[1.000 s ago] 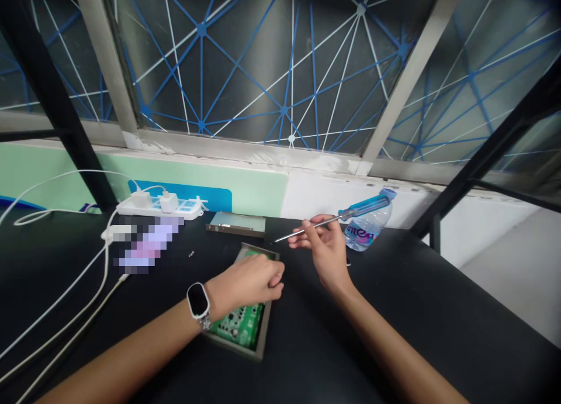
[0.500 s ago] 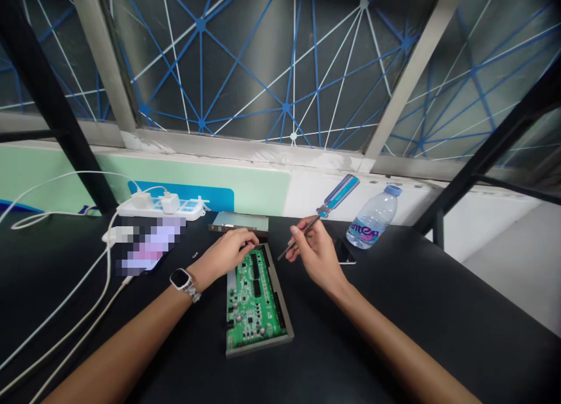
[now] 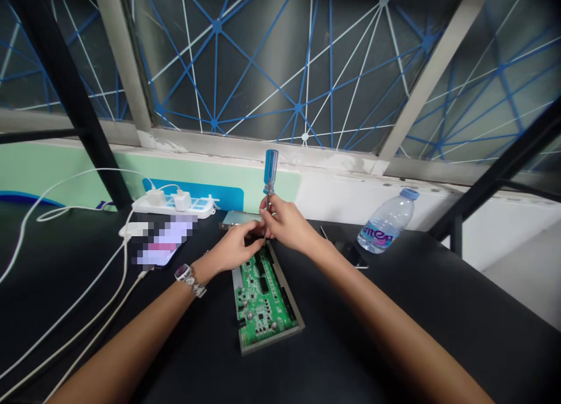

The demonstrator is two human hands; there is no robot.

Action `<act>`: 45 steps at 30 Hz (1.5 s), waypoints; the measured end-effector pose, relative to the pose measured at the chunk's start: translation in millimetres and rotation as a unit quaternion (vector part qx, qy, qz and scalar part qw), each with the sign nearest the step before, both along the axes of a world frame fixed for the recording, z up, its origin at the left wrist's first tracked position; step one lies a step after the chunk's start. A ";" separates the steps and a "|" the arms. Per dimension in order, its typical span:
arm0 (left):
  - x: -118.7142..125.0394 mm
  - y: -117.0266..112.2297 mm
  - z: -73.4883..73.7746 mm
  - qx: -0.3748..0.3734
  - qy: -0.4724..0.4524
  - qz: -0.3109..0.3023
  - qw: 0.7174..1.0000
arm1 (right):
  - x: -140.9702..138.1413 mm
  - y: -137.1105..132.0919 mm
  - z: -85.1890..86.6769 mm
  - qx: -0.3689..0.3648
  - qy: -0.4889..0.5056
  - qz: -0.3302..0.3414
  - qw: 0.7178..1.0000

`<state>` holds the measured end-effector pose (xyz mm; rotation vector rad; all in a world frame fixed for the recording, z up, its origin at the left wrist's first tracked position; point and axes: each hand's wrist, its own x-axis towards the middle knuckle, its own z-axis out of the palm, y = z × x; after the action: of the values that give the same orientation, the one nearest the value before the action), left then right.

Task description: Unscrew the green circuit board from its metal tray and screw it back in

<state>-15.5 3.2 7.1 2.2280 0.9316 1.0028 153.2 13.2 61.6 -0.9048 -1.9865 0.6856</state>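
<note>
A screwdriver with a clear blue handle stands nearly upright over the far end of a green circuit board in a grey metal frame. My right hand pinches its shaft below the handle. From the left, my left hand comes in at the same far end, thumb and fingers closed together close to the shaft's lower part. What they pinch, if anything, is hidden, and so is the exact spot where the tip rests. Behind the hands lies a flat metal case, partly covered by them.
On the left are a white power strip with plugs, white cables and a lit phone. To the right lie a dark phone and a tilted-looking water bottle. A window and wall close off the back.
My right hand has moved left with the screwdriver, turning it from slanted to nearly upright over the board's far end. My left thumb and fingers have come together beside it. The view has shifted slightly.
</note>
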 end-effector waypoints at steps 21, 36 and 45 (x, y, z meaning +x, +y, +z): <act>4.3 2.7 -10.4 -0.038 -0.056 0.002 0.998 | 5.6 -3.3 -11.3 0.028 -0.080 -0.010 0.996; 4.6 4.4 -13.0 -0.057 -0.071 0.030 0.995 | 5.1 -4.6 -5.7 0.018 -0.070 -0.045 0.996; 4.3 4.1 -14.4 -0.043 -0.054 0.051 0.996 | -4.3 -7.4 11.7 0.153 -0.042 -0.191 0.969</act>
<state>-11.2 7.3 -7.3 2.0509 1.0287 1.0965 148.9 5.7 73.3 -1.0945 -1.8494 0.1195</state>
